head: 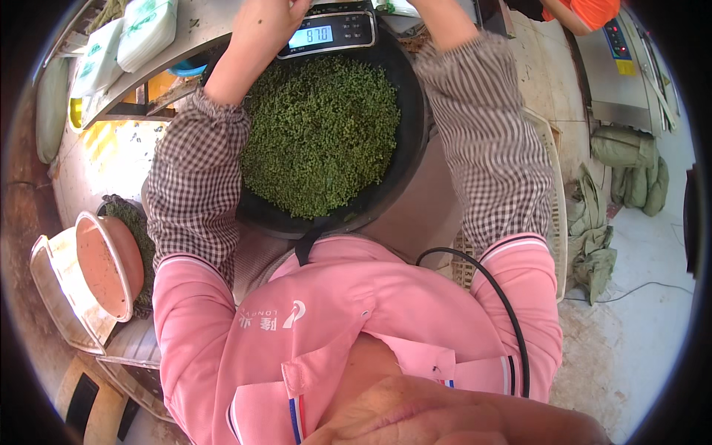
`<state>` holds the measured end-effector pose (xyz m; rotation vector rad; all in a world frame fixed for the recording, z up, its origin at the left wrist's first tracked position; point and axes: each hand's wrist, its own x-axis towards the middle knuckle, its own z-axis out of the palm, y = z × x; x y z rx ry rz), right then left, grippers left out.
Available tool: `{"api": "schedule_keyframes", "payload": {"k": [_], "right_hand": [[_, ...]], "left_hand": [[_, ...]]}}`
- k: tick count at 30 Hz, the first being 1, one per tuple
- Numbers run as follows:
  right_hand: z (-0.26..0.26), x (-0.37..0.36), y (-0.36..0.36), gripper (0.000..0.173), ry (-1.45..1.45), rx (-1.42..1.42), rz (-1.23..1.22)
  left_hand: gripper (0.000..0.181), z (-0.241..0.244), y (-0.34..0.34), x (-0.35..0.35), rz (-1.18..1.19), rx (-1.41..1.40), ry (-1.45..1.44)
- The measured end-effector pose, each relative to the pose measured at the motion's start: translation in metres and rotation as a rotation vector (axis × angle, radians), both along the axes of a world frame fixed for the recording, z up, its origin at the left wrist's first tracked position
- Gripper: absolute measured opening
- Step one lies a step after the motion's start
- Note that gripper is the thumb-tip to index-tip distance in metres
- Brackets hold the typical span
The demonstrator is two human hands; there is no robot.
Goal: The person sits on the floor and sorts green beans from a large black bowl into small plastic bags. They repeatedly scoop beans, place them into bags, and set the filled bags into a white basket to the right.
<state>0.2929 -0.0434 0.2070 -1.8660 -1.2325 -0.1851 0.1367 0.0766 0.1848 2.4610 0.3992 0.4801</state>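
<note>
A wide black basin [384, 194] sits close before me, heaped with small green berries [322, 139] that look like green peppercorns. Past its far rim stands a digital scale [328, 34] with a lit display. My left hand [281, 14] reaches over the scale's left side; its fingers are cut off by the top edge, so any grip is hidden. On the right, my forearm runs out at the top edge and my right hand is out of view. Beyond the scale, part of a white and green package [401, 8] shows between my arms.
Stacks of clear bags with green print [147, 33] lie on the table [203, 22] at upper left. Left of me, a pink basin [108, 267] leans by more berries. A pale plastic crate [556, 222] stands at right. Another person's arm [573, 16] shows near a metal machine [617, 83].
</note>
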Motion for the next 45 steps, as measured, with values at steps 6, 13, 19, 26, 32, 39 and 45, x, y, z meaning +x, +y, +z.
{"api": "schedule_keyframes", "payload": {"k": [6, 13, 19, 26, 32, 39, 45], "right_hand": [[-0.033, 0.005, 0.078, 0.035, -0.042, -0.354, 0.053], [-0.044, -0.014, 0.059, 0.038, 0.073, -0.267, 0.076], [-0.064, -0.017, 0.057, 0.035, -0.124, -0.2, 0.002], [-0.048, -0.008, 0.042, 0.04, 0.776, -0.036, 0.185], [-0.037, -0.143, -0.049, 0.028, 0.619, -0.036, 0.377], [-0.098, -0.22, -0.104, 0.014, 0.633, -0.302, 0.041], [-0.129, -0.256, -0.114, 0.005, -0.07, -0.524, 0.03]], "left_hand": [[0.023, -0.011, 0.007, -0.002, 0.124, 0.108, -0.185], [0.021, -0.024, 0.004, -0.006, 0.065, -0.109, -0.179], [0.022, -0.016, 0.006, -0.049, -0.09, -0.562, -0.018], [0.02, -0.016, -0.004, -0.096, -0.224, -0.929, 0.045], [0.019, -0.021, -0.024, -0.127, -0.278, -0.82, 0.183], [0.015, -0.049, -0.061, -0.148, -0.377, -0.031, 0.2], [0.015, -0.083, -0.09, -0.174, -0.422, 0.176, 0.358]]}}
